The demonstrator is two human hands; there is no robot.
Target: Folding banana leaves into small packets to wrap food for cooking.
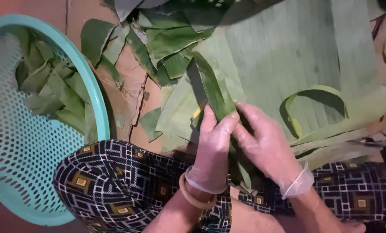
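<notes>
Both my hands wear thin clear gloves and meet over a folded strip of green banana leaf that runs up and away from me. My left hand, with a tan bangle at the wrist, pinches the strip's near end between thumb and fingers. My right hand presses against the same fold from the right, fingers curled on the leaf. The strip lies on a big flat banana leaf spread in front of me.
A teal perforated plastic basket at the left holds several leaf pieces. Loose torn leaf scraps lie on flattened brown cardboard. A curled leaf strip arches on the big leaf. My knees in patterned dark trousers fill the bottom.
</notes>
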